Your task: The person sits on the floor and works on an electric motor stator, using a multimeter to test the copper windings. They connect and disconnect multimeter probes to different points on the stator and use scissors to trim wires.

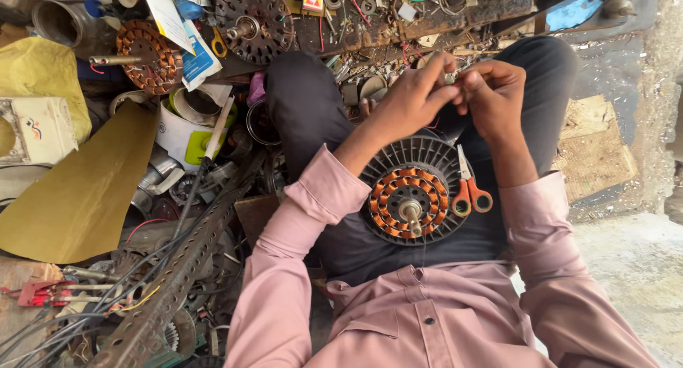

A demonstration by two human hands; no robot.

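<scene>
A fan motor stator with copper windings and a steel shaft rests in my lap on dark trousers. Small scissors with orange handles lie on its right edge. Above it, my left hand and my right hand meet, fingertips pinched together on a small metal piece or wire end; what it is exactly is too small to tell. A thin wire seems to run down from the hands toward the stator.
Left of my leg lies a clutter: another copper-wound stator, a dark rotor disc, a white tub, a yellow sheet, a perforated metal bar and loose wires. Cardboard and bare concrete sit on the right.
</scene>
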